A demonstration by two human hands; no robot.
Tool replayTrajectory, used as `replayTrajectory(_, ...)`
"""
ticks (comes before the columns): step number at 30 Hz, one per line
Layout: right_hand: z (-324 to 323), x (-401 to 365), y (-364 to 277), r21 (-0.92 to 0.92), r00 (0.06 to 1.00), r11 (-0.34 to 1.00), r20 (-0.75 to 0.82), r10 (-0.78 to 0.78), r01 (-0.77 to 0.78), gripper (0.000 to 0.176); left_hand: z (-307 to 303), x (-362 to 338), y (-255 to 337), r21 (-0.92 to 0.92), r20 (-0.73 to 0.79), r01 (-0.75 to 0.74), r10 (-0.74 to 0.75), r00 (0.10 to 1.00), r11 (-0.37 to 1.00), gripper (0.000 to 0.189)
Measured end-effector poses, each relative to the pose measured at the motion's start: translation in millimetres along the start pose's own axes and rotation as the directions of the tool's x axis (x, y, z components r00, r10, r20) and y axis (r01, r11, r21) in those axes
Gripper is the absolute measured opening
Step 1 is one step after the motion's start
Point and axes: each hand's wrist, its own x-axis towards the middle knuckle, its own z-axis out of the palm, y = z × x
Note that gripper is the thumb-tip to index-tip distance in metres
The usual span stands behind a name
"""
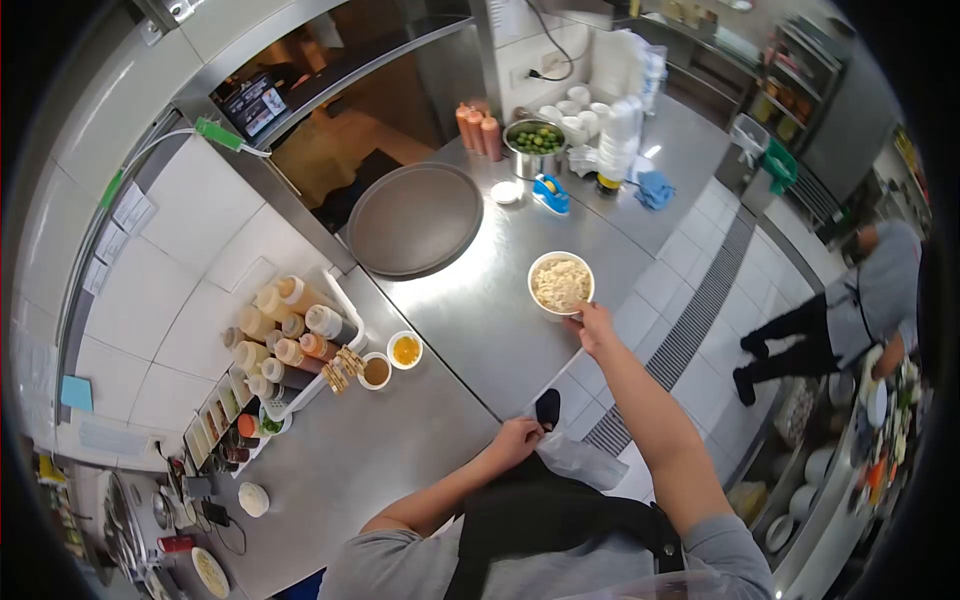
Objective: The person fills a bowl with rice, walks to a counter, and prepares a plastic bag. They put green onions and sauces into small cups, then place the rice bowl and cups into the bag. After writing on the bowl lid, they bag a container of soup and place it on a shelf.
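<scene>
My right hand (pixel 593 328) grips the near rim of a white bowl (pixel 535 298) over the right edge of the steel counter. Pale, crumbly-looking food (pixel 561 284) fills the bowl almost to its rim. Low in front of my apron, my left hand (pixel 518 440) is closed at the counter's edge. From its fingers a clear plastic bag (pixel 585 461) hangs down to the right. Two small cups, one with yellow-orange sauce (pixel 405 350) and one with brown sauce (pixel 375 371), stand on the counter to the left.
A white basket of squeeze bottles (pixel 345 325) stands by the left wall. At the back are a round dark tray (pixel 415 220), a pot of green fruits (pixel 536 140), a blue tape dispenser (pixel 550 195) and stacked white containers (pixel 620 140). A co-worker (pixel 875 290) stands at right.
</scene>
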Motion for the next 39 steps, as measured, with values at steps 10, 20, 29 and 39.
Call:
replayTrajectory(10,-157,53,-56,0.044,0.798,0.897,0.479,0.367,-0.439,0.054,-15,194,12,-0.150,-0.120,0.045,-0.064,0.991,0.988,0.008)
replayTrajectory(20,-540,57,50,-0.020,0.779,0.797,-0.228,0.584,-0.604,0.024,94,440,66,-0.248,-0.164,-0.144,0.105,0.981,0.958,0.004)
replayTrajectory(29,-569,305,-50,-0.466,0.713,0.544,-0.388,0.584,-0.698,0.016,176,665,63,0.232,-0.217,-0.154,0.205,0.954,0.960,0.011)
replayTrajectory(39,-525,643,-260,0.016,0.874,0.956,-0.402,0.274,-0.292,0.086,188,719,79,0.647,0.022,-0.208,0.255,0.967,0.734,0.020)
